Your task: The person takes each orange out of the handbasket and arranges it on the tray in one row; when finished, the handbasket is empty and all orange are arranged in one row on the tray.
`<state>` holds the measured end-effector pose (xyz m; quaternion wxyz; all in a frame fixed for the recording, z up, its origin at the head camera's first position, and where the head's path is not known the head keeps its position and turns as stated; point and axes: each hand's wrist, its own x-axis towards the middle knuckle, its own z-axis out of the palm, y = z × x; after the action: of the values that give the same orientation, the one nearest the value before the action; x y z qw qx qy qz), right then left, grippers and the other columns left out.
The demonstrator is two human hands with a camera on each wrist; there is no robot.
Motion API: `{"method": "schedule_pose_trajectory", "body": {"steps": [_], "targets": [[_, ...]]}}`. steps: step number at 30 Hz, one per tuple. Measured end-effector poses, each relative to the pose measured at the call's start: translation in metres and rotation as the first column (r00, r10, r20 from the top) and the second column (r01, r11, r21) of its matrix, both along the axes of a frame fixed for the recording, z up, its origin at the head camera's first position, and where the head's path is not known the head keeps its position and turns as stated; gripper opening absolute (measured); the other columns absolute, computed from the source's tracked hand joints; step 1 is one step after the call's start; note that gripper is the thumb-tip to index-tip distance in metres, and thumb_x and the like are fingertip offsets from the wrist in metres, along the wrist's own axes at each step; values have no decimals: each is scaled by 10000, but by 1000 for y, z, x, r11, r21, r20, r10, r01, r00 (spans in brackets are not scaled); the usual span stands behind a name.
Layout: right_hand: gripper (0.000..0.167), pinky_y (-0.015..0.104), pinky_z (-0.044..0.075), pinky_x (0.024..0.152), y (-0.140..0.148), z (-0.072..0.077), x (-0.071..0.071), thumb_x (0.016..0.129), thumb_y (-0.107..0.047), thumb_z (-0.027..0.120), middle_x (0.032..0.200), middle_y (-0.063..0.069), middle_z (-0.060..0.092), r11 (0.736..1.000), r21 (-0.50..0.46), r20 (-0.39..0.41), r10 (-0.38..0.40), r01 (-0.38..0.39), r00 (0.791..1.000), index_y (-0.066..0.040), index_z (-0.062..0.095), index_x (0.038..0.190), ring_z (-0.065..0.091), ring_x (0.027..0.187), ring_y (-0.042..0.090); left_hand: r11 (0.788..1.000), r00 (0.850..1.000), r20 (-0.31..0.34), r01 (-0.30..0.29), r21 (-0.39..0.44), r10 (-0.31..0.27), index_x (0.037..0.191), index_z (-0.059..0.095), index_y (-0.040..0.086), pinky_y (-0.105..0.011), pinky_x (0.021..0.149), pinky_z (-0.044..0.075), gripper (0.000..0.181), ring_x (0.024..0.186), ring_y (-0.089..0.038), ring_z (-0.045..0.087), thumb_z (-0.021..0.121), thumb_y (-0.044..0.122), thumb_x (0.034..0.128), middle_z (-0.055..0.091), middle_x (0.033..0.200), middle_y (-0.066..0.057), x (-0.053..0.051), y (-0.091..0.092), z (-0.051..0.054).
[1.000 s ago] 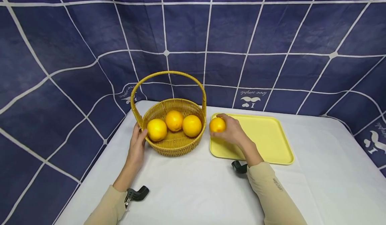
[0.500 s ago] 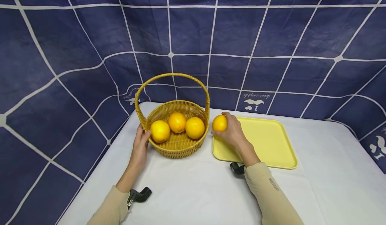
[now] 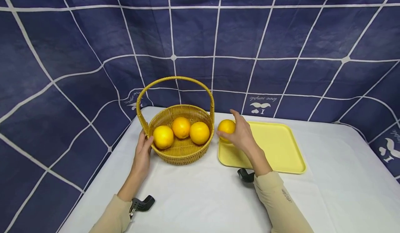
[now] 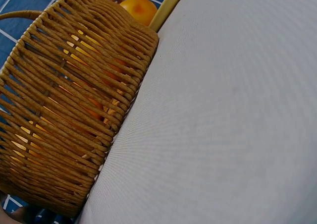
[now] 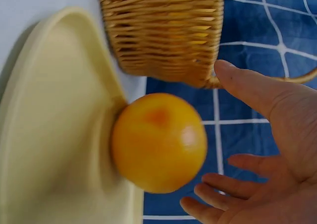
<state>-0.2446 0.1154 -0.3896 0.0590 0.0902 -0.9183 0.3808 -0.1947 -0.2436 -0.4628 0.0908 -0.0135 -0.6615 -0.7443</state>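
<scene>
An orange (image 3: 226, 126) rests on the left end of the yellow tray (image 3: 275, 146). Around it, my right hand (image 3: 244, 135) is spread, thumb and fingers extended; the right wrist view shows a gap between the fingers and the orange (image 5: 158, 142). My left hand (image 3: 142, 156) holds the left side of the wicker basket (image 3: 179, 159), thumb near the rim and fingers partly hidden behind the wall. Inside the basket sit three oranges: one at left (image 3: 163, 137), one at the back (image 3: 181, 127) and one at right (image 3: 199, 133).
The basket's tall arched handle (image 3: 175, 77) stands upright. White cloth (image 3: 200, 198) covers the table in front of basket and tray. A blue curtain with white grid lines (image 3: 237, 73) hangs close behind and at the left.
My right hand has let go of the orange, its fingers opening away from it, and the orange now sits on the tray. The left hand keeps its hold on the basket.
</scene>
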Motion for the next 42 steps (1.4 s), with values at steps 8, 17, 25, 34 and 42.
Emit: {"method": "schedule_pose_trajectory", "body": {"steps": [8, 17, 25, 34, 42], "targets": [[951, 590, 340, 1232, -9, 17, 11, 854, -344, 878, 1632, 168, 436, 1000, -24, -72, 13, -15, 997, -101, 363, 1616, 424, 1474, 418, 1000, 1000, 3, 7, -2, -7, 1708, 118, 220, -418, 1340, 84, 629, 1601, -138, 178, 402, 267, 1149, 196, 1756, -4, 0, -1, 0], [931, 586, 367, 1216, -23, 32, 25, 854, -402, 878, 1623, 134, 452, 995, -84, -71, 38, -44, 997, -139, 397, 1606, 434, 1477, 365, 1000, 1000, 7, 12, -5, -12, 1705, 130, 256, -421, 1339, 89, 615, 1596, -134, 188, 396, 269, 1151, 205, 1752, 8, 0, -1, 1], [875, 549, 475, 1127, -41, 32, 36, 860, -347, 882, 1545, 150, 518, 986, -145, -100, 69, -83, 993, -117, 437, 1578, 502, 1408, 361, 1000, 1000, 7, 12, -7, -12, 1709, 109, 245, -429, 1338, 87, 625, 1600, -137, 175, 390, 250, 1151, 181, 1759, 6, 1, -1, 1], [786, 467, 549, 1074, -54, 23, 38, 850, -290, 904, 1465, 162, 557, 972, -213, -114, 79, -102, 990, -66, 516, 1496, 566, 1334, 346, 1000, 1000, -8, 6, -13, -6, 1707, 126, 213, -459, 1331, 103, 618, 1589, -162, 198, 389, 247, 1149, 216, 1746, -19, 0, 0, -1], [776, 464, 542, 1091, -63, 19, 38, 853, -277, 902, 1452, 116, 574, 967, -220, -70, 119, -132, 990, -92, 514, 1499, 570, 1344, 341, 1000, 1000, -8, 1, -1, -1, 1707, 126, 210, -457, 1333, 93, 623, 1592, -158, 181, 399, 256, 1148, 208, 1750, -19, 0, -1, -2]]}}
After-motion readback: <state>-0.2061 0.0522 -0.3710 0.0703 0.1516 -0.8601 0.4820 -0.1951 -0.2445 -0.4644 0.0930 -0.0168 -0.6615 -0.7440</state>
